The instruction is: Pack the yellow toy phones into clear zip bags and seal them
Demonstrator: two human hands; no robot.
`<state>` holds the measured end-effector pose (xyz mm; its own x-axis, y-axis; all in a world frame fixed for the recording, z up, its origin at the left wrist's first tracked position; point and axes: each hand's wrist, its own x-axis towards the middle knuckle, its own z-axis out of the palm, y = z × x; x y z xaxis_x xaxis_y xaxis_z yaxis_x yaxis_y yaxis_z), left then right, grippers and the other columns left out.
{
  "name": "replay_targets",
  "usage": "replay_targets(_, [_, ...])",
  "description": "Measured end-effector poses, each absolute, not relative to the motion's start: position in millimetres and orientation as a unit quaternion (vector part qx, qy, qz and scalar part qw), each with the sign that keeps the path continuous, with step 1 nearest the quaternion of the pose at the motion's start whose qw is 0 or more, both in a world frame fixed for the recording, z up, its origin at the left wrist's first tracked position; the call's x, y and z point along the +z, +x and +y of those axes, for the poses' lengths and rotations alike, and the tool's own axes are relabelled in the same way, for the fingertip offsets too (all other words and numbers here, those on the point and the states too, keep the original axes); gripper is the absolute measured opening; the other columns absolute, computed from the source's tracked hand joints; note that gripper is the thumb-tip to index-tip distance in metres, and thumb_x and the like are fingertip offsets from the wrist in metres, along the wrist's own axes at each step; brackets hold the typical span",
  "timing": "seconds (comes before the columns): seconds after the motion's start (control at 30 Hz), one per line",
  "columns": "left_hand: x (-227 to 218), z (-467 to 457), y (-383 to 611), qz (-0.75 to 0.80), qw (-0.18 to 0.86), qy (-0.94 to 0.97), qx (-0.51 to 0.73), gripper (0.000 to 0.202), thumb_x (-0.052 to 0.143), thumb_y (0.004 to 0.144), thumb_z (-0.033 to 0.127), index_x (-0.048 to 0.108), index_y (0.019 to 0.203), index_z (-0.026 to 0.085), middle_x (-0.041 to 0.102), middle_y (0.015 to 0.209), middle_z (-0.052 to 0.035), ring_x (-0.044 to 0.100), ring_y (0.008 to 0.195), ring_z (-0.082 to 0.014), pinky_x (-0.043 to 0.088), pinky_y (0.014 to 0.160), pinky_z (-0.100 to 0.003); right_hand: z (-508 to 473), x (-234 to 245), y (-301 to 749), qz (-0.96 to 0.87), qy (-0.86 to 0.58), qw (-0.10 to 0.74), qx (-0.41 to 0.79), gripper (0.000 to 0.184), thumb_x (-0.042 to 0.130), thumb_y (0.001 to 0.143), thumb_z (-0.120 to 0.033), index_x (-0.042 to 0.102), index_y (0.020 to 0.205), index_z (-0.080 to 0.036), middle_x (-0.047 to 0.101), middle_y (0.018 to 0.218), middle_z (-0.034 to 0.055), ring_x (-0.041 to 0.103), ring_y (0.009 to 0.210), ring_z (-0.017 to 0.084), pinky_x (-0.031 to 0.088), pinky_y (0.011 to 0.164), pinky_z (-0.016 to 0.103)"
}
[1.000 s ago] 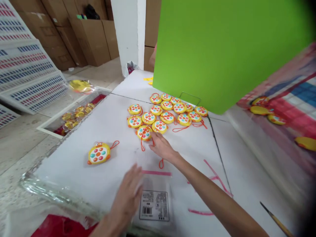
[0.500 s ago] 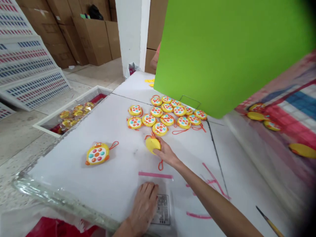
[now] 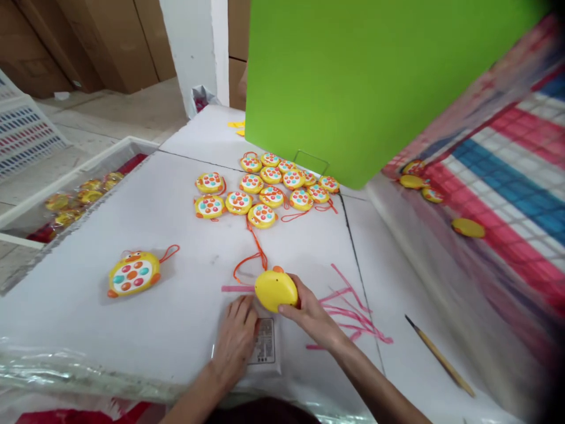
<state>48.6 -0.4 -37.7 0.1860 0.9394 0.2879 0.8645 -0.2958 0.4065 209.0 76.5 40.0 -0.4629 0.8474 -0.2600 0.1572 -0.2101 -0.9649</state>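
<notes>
My right hand (image 3: 311, 312) grips a yellow duck-shaped toy (image 3: 274, 291), its plain back facing up. An orange cord loop (image 3: 253, 258) lies above and left of that toy. My left hand (image 3: 237, 335) rests palm down on a clear plastic bag (image 3: 276, 368) with a printed label and a pink strip (image 3: 236, 288) at its top. The left fingers lie on the bag; the left thumb is hidden. A single duck toy (image 3: 133, 274), button side up, sits to the left. Farther back lies a group of similar toys (image 3: 262, 216), several with orange cords.
A white crate (image 3: 13, 221) with bagged toys stands beyond the table's left edge. Pink strips (image 3: 353, 318) and a wooden-handled pointed tool (image 3: 441, 356) lie at right. A green panel (image 3: 362, 82) rises behind the toys. More toys (image 3: 468, 228) sit by the striped sheeting.
My right hand has drawn the duck toy away from the group, down towards the bag. My left hand stays on the bag. The camera view has shifted to the right.
</notes>
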Motion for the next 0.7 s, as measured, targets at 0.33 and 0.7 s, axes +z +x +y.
replay_targets(0.33, [-35,-32,60,0.53,0.126,0.817,0.191,0.019,0.039,0.083,0.008,0.056,0.08,0.017,0.056,0.081,-0.0057,0.049,0.075,-0.0193,0.043,0.069,-0.035,56,28,213,-0.276,-0.438,0.336,0.787,0.041,0.061,0.076,-0.038,0.052,0.113,-0.021,0.062,0.105,0.0083,0.06,0.089,0.021,0.051,0.064,0.03])
replay_targets(0.7, [-29,-10,46,0.561,0.09,0.808,0.159,0.028,0.039,0.081,0.005,0.055,0.102,0.014,0.057,0.086,-0.008,0.05,0.079,-0.0227,0.044,0.074,-0.039,47,20,220,-0.283,-0.464,0.353,0.762,0.042,0.064,0.075,-0.036,0.053,0.113,-0.024,0.062,0.106,0.0054,0.061,0.088,0.021,0.052,0.062,0.029])
